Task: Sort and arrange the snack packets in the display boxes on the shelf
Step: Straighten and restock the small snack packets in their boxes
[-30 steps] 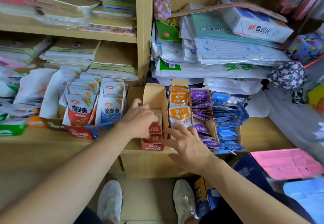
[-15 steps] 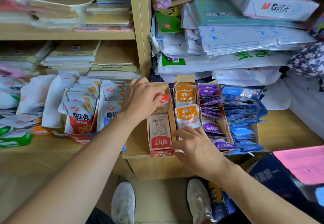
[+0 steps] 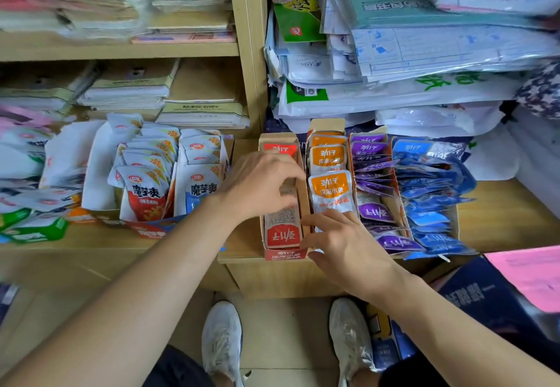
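The tall pale wooden shelf unit [image 3: 247, 53] is crammed with stacks of paper and plastic-wrapped stationery [image 3: 424, 53]. On its lower board [image 3: 500, 214] four rows of small foil snack packets stand side by side: red packets [image 3: 281, 232] in a narrow red-fronted cardboard display box [image 3: 283, 255], then orange packets [image 3: 331, 188], purple packets [image 3: 375, 212] and blue packets [image 3: 430, 180]. Further left are two boxes of white pouches [image 3: 145, 196]. The left hand [image 3: 260, 183] reaches into the red box with its fingers bent over the packets; I cannot tell whether it grips one. The right hand [image 3: 342, 244] lies loose, fingertips touching the front orange packet. Two white shoes [image 3: 222, 338] stand on the beige floor [image 3: 285, 335].
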Demonstrator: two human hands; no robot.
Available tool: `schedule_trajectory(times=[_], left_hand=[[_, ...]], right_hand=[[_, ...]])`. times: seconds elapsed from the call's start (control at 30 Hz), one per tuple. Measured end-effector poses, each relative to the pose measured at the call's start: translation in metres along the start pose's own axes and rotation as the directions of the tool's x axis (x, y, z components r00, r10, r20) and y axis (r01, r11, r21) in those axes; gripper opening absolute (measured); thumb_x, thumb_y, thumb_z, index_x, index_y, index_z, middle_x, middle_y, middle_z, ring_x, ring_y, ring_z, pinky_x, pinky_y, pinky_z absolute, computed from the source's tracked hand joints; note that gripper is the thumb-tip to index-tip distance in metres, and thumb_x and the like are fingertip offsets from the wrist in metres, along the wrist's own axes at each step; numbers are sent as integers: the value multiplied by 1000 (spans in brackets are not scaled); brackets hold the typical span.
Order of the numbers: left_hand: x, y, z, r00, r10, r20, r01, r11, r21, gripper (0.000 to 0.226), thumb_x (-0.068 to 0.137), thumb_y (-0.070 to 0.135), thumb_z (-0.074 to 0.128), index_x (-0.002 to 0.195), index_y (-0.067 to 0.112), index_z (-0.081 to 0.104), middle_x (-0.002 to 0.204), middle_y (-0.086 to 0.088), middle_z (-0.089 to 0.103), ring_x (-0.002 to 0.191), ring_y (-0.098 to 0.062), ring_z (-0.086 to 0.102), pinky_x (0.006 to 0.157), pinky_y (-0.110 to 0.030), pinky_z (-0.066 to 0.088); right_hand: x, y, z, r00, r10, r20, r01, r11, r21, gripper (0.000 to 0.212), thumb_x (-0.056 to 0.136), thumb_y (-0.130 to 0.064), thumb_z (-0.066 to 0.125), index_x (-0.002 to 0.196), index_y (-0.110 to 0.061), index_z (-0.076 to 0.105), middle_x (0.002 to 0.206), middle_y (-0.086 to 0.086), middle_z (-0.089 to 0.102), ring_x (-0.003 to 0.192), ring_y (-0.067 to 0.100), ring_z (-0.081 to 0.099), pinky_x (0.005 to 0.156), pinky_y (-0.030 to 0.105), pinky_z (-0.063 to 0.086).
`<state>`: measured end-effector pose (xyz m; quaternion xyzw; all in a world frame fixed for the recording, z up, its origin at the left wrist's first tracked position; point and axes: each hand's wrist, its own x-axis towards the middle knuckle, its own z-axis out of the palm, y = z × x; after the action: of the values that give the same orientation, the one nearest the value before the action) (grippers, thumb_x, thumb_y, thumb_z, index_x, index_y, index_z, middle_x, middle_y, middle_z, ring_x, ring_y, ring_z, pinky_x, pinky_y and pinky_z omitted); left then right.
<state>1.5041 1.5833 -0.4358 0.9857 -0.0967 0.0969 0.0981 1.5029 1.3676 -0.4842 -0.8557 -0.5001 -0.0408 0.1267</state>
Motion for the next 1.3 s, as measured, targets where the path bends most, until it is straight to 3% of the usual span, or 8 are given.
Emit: schedule_trajectory(times=[0.17, 0.3, 0.43, 0.63, 0.83, 0.97, 1.03, 1.3], left_hand=[[-6, 7, 10, 943, -1, 334, -81, 970, 231, 32, 68, 53, 75, 82, 29, 60, 74, 15, 56, 75, -13, 53, 89, -34, 39], [-3, 19, 14, 890, -13, 456, -164, 924, 346, 52, 59, 61, 80, 94, 29, 58, 83, 10, 57, 80, -15, 52, 78, -32, 34], [-1, 21, 17, 884, -10, 467, -164, 930, 330, 68, 59, 67, 80, 110, 27, 59, 98, 5, 64, 91, -18, 61, 70, -30, 37], [-3, 16, -1, 857, -15, 514, -69, 987, 144, 43, 59, 60, 76, 77, 31, 49, 70, 16, 50, 64, -8, 48, 59, -27, 38], [-9, 7, -12, 976, -1, 220, 4, 1000, -15, 18, 66, 37, 66, 80, 33, 76, 56, 18, 56, 59, -5, 53, 61, -21, 45], [-8, -5, -3, 993, 58, -105, -58, 998, 5, 12, 71, 23, 66, 75, 27, 76, 72, 13, 66, 70, -10, 59, 60, -25, 48], [-5, -11, 1, 974, 68, -214, -67, 998, 10, 9, 74, 17, 71, 78, 22, 77, 84, 10, 64, 84, -12, 58, 58, -20, 37], [2, -18, 1, 984, 0, -179, 8, 999, 46, 17, 79, 30, 78, 95, 25, 76, 127, 4, 58, 112, -20, 51, 85, -39, 48]], right_hand=[[-16, -6, -6, 990, 11, 140, 4, 994, -106, 47, 75, -38, 79, 121, -35, 67, 146, 2, 51, 129, 34, 49, 94, 55, 47], [-29, -14, -7, 984, 25, 175, 10, 981, -194, 64, 73, -44, 77, 133, -37, 57, 152, 4, 46, 131, 40, 48, 92, 60, 47], [-32, -14, -8, 984, 16, 179, 24, 975, -220, 66, 70, -45, 80, 132, -35, 58, 150, 6, 48, 128, 41, 52, 89, 60, 48], [-30, -15, -9, 974, 15, 227, 25, 985, -172, 62, 77, -47, 71, 136, -37, 53, 155, 4, 41, 130, 39, 47, 94, 59, 45], [-26, -14, -11, 970, 73, 230, -52, 994, -99, 49, 77, -45, 68, 125, -44, 56, 164, 6, 21, 132, 34, 44, 95, 54, 43], [-23, -11, -9, 972, 108, 210, -90, 992, -90, 45, 73, -49, 72, 116, -45, 61, 159, 9, 33, 133, 34, 46, 93, 54, 46], [-23, -11, -9, 971, 113, 209, -95, 991, -91, 44, 74, -50, 73, 116, -45, 62, 158, 7, 36, 134, 34, 45, 94, 53, 46], [-18, -10, -12, 979, 91, 184, -85, 996, -40, 35, 86, -50, 62, 120, -43, 62, 164, 0, 22, 141, 31, 32, 104, 54, 37]])
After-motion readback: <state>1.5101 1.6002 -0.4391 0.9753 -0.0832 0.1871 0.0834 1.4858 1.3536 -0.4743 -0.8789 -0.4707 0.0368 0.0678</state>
